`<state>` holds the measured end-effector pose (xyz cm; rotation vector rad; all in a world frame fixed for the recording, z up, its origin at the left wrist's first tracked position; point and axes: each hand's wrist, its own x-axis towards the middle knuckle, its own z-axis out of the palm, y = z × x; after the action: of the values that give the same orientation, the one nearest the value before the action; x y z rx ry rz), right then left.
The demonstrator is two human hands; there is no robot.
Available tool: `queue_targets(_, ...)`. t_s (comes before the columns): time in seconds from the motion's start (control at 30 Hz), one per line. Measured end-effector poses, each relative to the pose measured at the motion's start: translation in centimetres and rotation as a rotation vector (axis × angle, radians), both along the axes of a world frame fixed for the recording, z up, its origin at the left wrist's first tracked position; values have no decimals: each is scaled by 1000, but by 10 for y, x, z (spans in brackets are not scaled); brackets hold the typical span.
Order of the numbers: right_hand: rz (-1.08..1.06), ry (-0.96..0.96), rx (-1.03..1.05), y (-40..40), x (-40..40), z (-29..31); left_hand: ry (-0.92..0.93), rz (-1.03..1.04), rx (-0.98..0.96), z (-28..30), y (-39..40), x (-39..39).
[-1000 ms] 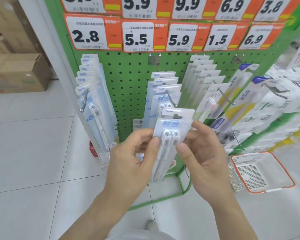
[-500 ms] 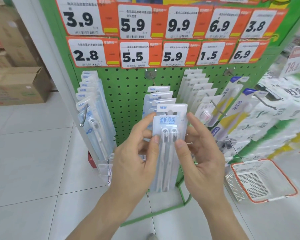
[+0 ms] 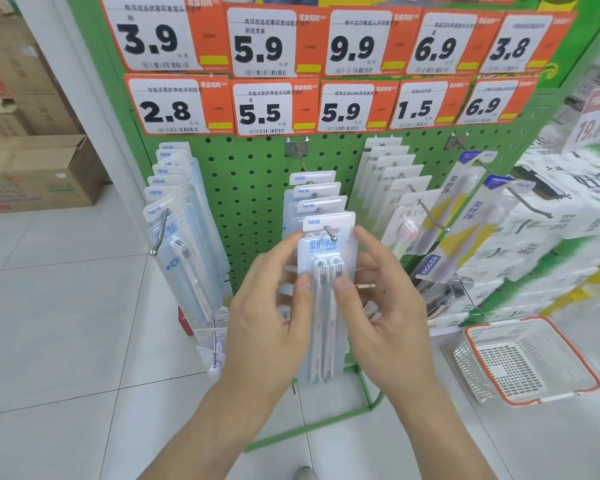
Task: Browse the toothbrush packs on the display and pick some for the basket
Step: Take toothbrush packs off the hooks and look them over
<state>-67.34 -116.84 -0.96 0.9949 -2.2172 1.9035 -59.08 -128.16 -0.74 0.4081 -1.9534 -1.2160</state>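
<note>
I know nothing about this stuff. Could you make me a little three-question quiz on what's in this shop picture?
1. True or false: the basket on the floor already holds a toothbrush pack.
2. How many hands touch the front toothbrush pack? A) none B) one C) two
3. Fill in: the price tag straight above that pack's hook reads ___.

Key:
1. False; it looks empty.
2. C; the left hand and the right hand both pinch it.
3. 5.5

Both hands (image 3: 329, 327) raised the toothbrush pack (image 3: 328, 271) onto its hook (image 3: 330, 233).
</note>
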Motion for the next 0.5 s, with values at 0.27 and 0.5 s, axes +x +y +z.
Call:
queue_targets(0.27, -73, 127, 63, -29, -17, 2, -19, 170, -172, -1, -22, -28)
queue_targets(0.5, -51, 90, 29, -59, -35, -4, -31, 128, -168, -4, -40, -47)
